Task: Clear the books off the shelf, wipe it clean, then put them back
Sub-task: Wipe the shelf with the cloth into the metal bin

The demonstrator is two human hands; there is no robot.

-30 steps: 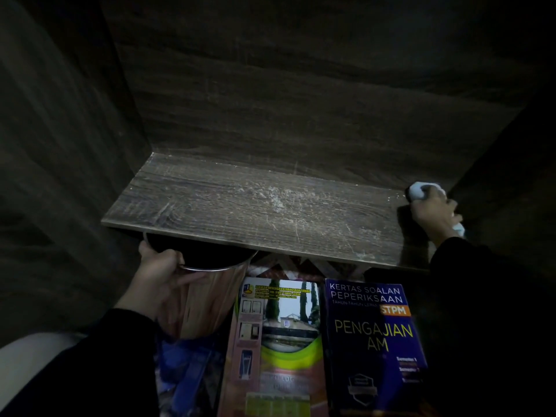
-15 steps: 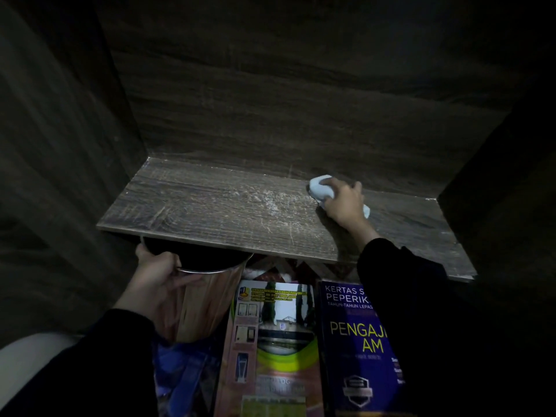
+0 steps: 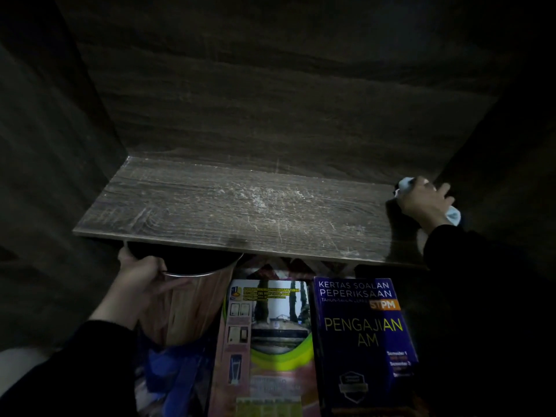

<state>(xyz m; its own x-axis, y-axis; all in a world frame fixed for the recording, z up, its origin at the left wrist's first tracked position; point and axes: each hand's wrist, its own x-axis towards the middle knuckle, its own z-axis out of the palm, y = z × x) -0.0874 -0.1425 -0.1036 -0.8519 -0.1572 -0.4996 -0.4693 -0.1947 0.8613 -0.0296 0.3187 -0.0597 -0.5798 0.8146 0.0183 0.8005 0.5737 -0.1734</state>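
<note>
Right grip (image 3: pixel 424 203) clutching cloth (image 3: pixel 404 184) on shelf (image 3: pixel 240 206), far right, left grip (image 3: pixel 144 272) holding bin (image 3: pixel 186 308) below

One head cam, wide-angle, facing forward and down. Close range: shelf board (image 3: pixel 210 206) spans mid-frame, back wall (image 3: pixel 285 100) fills the top. Left hand (image 3: pixel 144 275) gripping a bin (image 3: pixel 186 305) enters bottom-left; right hand (image 3: pixel 422 203) holding a cloth (image 3: pixel 452 215) sits at the right edge. Books (image 3: pixel 361 335) fill the bottom, below the board's front edge.
</note>
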